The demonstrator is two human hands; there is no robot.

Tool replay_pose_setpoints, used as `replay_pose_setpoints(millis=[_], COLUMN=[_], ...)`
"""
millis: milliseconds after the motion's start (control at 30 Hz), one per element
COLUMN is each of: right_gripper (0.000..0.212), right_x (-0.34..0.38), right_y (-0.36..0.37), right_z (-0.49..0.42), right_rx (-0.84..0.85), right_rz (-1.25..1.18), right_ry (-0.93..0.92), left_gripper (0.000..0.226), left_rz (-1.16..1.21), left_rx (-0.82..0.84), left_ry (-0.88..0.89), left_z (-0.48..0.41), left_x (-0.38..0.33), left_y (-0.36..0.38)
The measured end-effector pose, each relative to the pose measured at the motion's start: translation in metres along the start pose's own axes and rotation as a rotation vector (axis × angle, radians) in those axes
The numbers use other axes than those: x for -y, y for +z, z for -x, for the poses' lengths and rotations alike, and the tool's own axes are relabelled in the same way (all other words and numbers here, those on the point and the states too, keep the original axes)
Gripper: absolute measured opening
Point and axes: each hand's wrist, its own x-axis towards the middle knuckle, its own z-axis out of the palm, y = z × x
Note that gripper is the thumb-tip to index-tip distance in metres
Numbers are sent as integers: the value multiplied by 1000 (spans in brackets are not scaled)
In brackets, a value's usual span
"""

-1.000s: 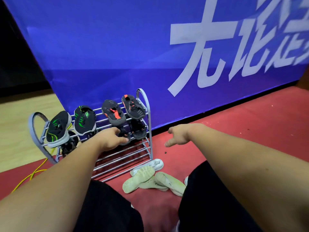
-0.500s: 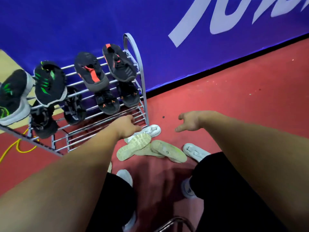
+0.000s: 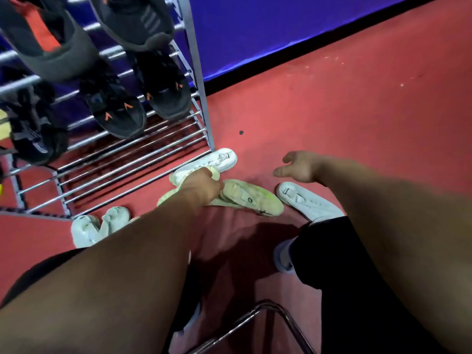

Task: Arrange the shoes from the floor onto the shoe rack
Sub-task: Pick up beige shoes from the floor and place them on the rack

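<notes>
Two pale yellow shoes lie crossed on the red floor in front of the shoe rack [image 3: 132, 154]. My left hand [image 3: 201, 186] is down on the nearer sole-up shoe [image 3: 166, 198], fingers curled over it. The other pale yellow shoe [image 3: 255, 200] lies just to its right. One white sneaker [image 3: 224, 159] sits at the rack's right foot, another white sneaker [image 3: 309, 201] lies to the right. My right hand [image 3: 297, 169] hovers between them with relaxed fingers, holding nothing. A white-mint pair [image 3: 99, 226] stands by the rack's front edge.
Dark sandals [image 3: 115, 118] fill the rack's middle tier and grey shoes [image 3: 56, 57] the top; the bottom bars are bare. A blue banner wall [image 3: 268, 34] runs behind. A metal chair frame [image 3: 258, 312] is between my legs.
My view dropped towards the floor. My left hand came down from the rack's lower bars onto the pale yellow shoe. My right hand lowered a little, staying open.
</notes>
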Motion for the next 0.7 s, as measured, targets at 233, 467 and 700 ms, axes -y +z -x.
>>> replay_pose_setpoints(millis=[233, 467, 700], right_gripper=[81, 72, 64], right_x=[-14, -14, 8], right_y=[32, 39, 16], right_z=[-20, -66, -142], right_rx=[35, 106, 78], right_rz=[-12, 197, 353], right_ry=[21, -33, -135], left_gripper=[44, 29, 33], left_rz=[33, 116, -10], left_rx=[22, 43, 162], left_ry=[-75, -87, -17], left_z=[-40, -77, -138], left_x=[13, 26, 14], left_y=[19, 31, 23])
